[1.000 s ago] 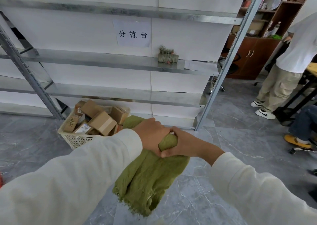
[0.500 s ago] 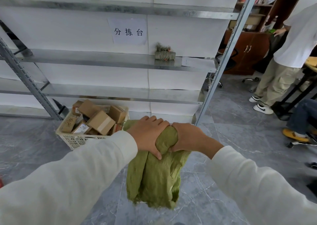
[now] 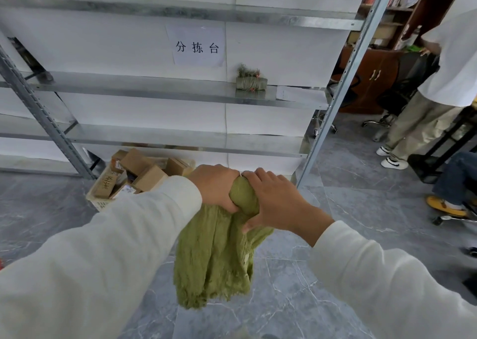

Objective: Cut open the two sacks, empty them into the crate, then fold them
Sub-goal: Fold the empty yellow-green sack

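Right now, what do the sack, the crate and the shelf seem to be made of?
Sack: soft, loosely woven green cloth, matte; it hangs in limp folds with a frayed lower edge. Crate: likely white plastic, judging by its lattice wall. Shelf: metal, probably galvanized steel, with a dull grey sheen and punched uprights.

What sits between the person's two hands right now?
In the head view, the bunched top of the green sack fills the gap between left hand and right hand.
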### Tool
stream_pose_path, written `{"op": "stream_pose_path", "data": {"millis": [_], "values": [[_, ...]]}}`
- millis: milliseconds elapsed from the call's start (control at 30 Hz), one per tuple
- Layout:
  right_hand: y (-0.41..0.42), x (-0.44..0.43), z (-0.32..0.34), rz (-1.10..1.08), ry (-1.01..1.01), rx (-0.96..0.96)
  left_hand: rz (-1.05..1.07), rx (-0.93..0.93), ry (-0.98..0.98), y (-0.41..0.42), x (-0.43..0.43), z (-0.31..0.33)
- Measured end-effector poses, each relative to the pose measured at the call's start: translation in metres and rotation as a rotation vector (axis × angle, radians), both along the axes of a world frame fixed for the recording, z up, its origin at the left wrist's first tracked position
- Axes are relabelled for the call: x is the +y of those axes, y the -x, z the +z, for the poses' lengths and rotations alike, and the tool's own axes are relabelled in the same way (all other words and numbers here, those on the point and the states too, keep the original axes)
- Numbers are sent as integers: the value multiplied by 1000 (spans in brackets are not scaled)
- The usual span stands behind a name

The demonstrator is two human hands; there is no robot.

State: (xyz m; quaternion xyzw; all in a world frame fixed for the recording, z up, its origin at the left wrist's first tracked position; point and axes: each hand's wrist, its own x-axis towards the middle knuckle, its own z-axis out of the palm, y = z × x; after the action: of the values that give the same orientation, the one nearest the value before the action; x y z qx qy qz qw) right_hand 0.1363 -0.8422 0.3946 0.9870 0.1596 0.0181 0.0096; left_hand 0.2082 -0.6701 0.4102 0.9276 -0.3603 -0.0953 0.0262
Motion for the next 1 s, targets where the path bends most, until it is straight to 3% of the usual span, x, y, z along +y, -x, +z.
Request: {"op": "stream_pose_path", "data": {"millis": [133,233,333,500,667,733,800,900,1000], "values": [[-3,10,-1,-59,-26,-49,-24,182,-15,-7,2,8],[-7,12,1,-65,-38,-66,-13,216,0,-6,6,9],[-15,2,5,-114,-115,44,-29,87,35,2,12,6],[-20,-26,7,-128,-509,343,-156,-102,-24,12,14,1],[-20,-24,7,-125,-593,409,-147,-286,-13,15,9,0],[-19,-21,8,-133,-555,391,-156,-331,-20,14,9,1],[-14,-15,9,-110,-448,251,-130,-299,-6,10,12,3],[-5,-4,7,-15,-149,-96,28,-90,117,4,17,6],[-3,3,6,-59,1,-188,66,137,218,-3,15,7]]}}
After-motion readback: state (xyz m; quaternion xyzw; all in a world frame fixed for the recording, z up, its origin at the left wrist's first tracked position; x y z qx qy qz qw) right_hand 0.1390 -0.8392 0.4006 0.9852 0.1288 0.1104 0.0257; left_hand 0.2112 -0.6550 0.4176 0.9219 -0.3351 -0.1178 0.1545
